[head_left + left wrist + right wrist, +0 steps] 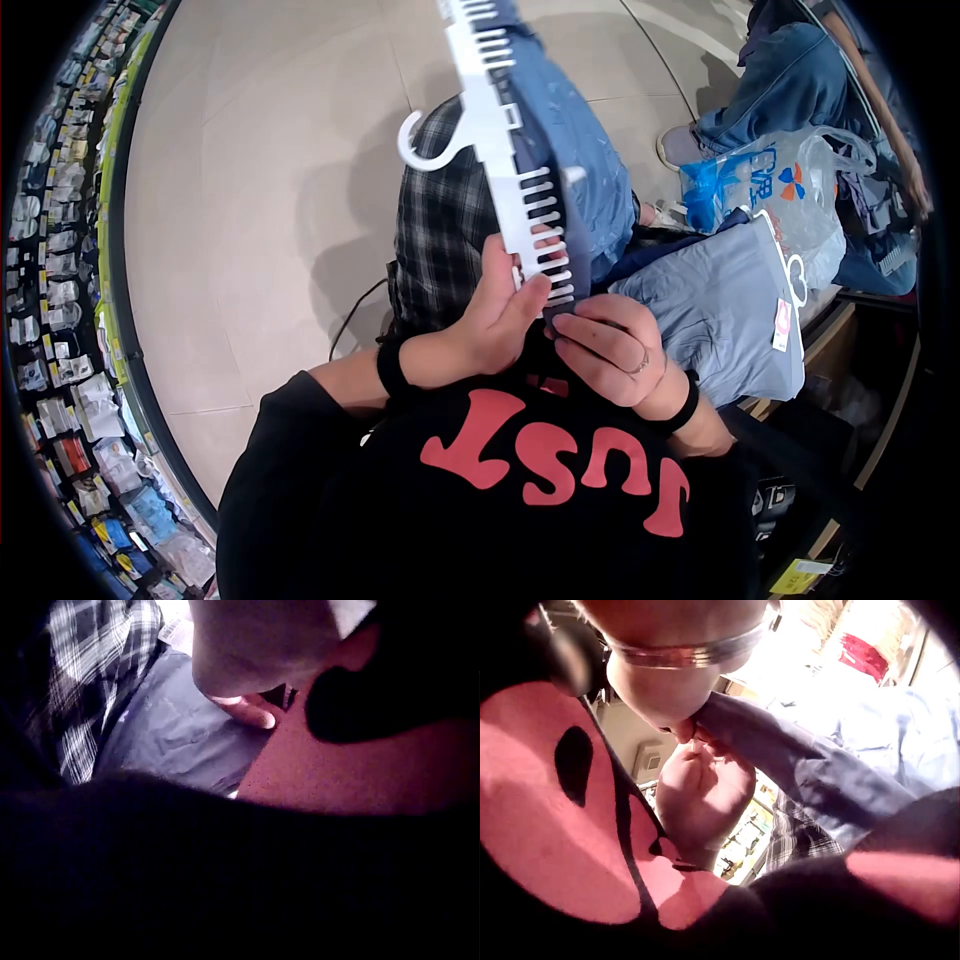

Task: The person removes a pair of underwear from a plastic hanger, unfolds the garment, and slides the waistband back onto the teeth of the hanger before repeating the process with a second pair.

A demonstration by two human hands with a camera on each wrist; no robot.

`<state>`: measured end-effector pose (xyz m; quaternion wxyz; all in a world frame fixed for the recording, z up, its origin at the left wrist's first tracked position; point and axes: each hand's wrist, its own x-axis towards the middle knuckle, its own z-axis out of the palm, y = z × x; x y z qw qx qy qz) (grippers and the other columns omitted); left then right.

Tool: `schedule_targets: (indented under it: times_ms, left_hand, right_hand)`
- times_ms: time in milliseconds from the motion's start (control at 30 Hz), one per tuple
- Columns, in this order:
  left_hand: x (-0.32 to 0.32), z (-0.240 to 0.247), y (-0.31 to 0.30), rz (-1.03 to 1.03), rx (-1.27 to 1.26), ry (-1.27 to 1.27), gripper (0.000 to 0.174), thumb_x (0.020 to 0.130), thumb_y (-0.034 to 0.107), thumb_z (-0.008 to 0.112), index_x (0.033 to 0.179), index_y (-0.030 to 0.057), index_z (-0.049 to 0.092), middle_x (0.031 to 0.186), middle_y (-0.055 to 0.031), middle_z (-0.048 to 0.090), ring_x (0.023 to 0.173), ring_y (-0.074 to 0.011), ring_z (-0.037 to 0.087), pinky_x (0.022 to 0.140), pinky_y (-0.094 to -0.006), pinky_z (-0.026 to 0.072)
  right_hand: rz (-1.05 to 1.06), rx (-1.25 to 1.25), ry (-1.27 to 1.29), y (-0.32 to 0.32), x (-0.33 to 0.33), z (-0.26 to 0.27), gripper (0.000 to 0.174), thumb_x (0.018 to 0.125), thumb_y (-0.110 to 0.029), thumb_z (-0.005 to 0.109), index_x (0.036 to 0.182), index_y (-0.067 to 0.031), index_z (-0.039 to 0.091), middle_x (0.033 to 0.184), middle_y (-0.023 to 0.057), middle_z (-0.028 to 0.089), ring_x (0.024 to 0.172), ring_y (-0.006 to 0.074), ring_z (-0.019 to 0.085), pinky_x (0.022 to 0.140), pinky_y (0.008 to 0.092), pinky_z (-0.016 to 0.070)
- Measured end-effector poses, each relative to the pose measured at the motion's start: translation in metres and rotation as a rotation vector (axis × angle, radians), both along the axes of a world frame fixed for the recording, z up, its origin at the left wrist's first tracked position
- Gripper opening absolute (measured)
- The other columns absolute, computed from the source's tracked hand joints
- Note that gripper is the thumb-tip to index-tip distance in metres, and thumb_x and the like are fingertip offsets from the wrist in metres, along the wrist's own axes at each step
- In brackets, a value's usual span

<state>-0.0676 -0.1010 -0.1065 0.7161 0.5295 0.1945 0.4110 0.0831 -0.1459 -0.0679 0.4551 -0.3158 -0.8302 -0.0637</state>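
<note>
A white toothed hanger (505, 165) with a hook runs along the edge of a blue garment (585, 170), draped over dark checked cloth. My left hand (500, 310) grips the lower end of the hanger, its thumb on the front. Beside it, my right hand (612, 350), with a ring on one finger, pinches the garment's dark end corner. From the right wrist view, the right hand (667, 679) holds the blue cloth (795, 754) close to the left hand (705, 791). The left wrist view is dark, with part of a hand (262, 656) over blue cloth (180, 720); its hold is hidden.
Folded grey-blue clothing (715, 300) on another white hanger lies at the right. Behind it are a plastic bag (800, 190) and a person in jeans (785, 95). Shelves of packaged goods (65, 270) line the left, beside a tiled floor (250, 200).
</note>
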Motion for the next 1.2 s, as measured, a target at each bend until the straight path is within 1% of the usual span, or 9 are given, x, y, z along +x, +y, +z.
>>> schedule_targets:
  times_ms: [100,133,267,333,467,600,800,1000,1200]
  left_hand:
    - [-0.001,0.006,0.008,0.03,0.197,-0.016,0.041,0.09,0.013,0.041,0.122,-0.0008,0.021,0.125,-0.0181,0.036,0.108,-0.0164,0.041,0.09,-0.0298,0.0351]
    - [-0.001,0.006,0.008,0.027,0.16,-0.041,0.048,0.089,0.02,0.045,0.123,-0.0009,0.019,0.129,-0.0206,0.033,0.107,-0.0171,0.042,0.089,-0.0316,0.0364]
    - [-0.013,-0.005,0.016,-0.187,0.205,-0.099,0.055,0.088,0.033,0.047,0.123,-0.0025,0.024,0.125,-0.021,0.037,0.103,-0.0214,0.048,0.087,-0.0341,0.0395]
    - [-0.016,-0.005,0.024,-0.134,0.371,0.097,0.047,0.086,0.024,0.052,0.12,-0.0006,0.032,0.113,-0.0171,0.047,0.097,-0.0243,0.052,0.081,-0.0318,0.0437]
    - [-0.014,0.02,0.035,0.015,0.73,0.399,0.033,0.078,0.003,0.058,0.109,0.0025,0.047,0.094,-0.0126,0.054,0.086,-0.0263,0.056,0.069,-0.0305,0.048]
    - [-0.006,0.028,0.042,0.053,0.835,0.388,0.013,0.073,-0.002,0.061,0.085,0.0017,0.058,0.082,-0.0098,0.054,0.07,-0.024,0.057,0.06,-0.0293,0.0471]
    - [0.001,0.035,0.041,0.08,0.912,0.387,0.02,0.07,-0.002,0.064,0.088,0.0013,0.055,0.081,-0.0098,0.052,0.07,-0.0247,0.056,0.057,-0.0306,0.0469]
    - [0.005,0.037,0.041,0.07,0.918,0.376,0.024,0.07,-0.002,0.064,0.091,0.0008,0.052,0.082,-0.0106,0.052,0.068,-0.0258,0.056,0.057,-0.0314,0.0467]
    - [0.007,0.04,0.041,0.101,0.925,0.319,0.033,0.071,-0.007,0.059,0.102,0.0015,0.054,0.082,-0.0096,0.051,0.068,-0.0247,0.056,0.057,-0.0309,0.0467]
  right_hand:
    - [-0.01,-0.04,0.0,-0.001,0.0,0.002,0.019,0.062,-0.007,0.064,0.078,0.001,0.058,0.09,0.0126,0.058,0.076,0.0259,0.057,0.059,0.0309,0.053]
    - [0.0,-0.048,0.017,-0.001,0.0,0.003,0.02,0.061,-0.007,0.064,0.079,0.0008,0.058,0.09,0.0128,0.058,0.075,0.0259,0.057,0.058,0.0307,0.0527]
    - [-0.001,-0.167,0.165,-0.005,0.004,0.001,0.021,0.061,-0.001,0.066,0.08,0.0,0.057,0.09,0.0133,0.058,0.073,0.0259,0.058,0.057,0.0298,0.0513]
    - [-0.043,-0.261,0.347,-0.007,0.001,0.0,0.023,0.063,0.007,0.066,0.081,-0.0004,0.054,0.087,0.0132,0.059,0.07,0.0252,0.06,0.056,0.0296,0.0502]
    - [-0.073,-0.443,0.629,-0.01,0.004,-0.002,0.017,0.071,0.009,0.061,0.082,-0.0019,0.053,0.078,0.0119,0.06,0.066,0.02,0.059,0.059,0.0297,0.0494]
    - [-0.124,-0.518,0.537,-0.008,0.011,0.004,0.022,0.07,0.004,0.064,0.09,-0.0007,0.056,0.082,0.0104,0.059,0.066,0.0181,0.058,0.059,0.0264,0.0478]
    - [-0.256,-0.566,0.38,-0.006,0.007,0.029,0.043,0.061,-0.007,0.076,0.1,-0.0016,0.059,0.084,0.0089,0.057,0.067,0.0178,0.056,0.058,0.0248,0.0473]
    - [-0.384,-0.454,0.277,-0.012,0.003,0.024,0.042,0.06,-0.009,0.076,0.1,-0.0053,0.06,0.079,0.0069,0.057,0.063,0.0189,0.055,0.054,0.026,0.0457]
    - [-0.417,-0.491,0.392,-0.016,0.005,0.024,0.048,0.056,-0.009,0.077,0.1,-0.0031,0.06,0.069,0.0067,0.055,0.06,0.0197,0.055,0.052,0.026,0.0446]
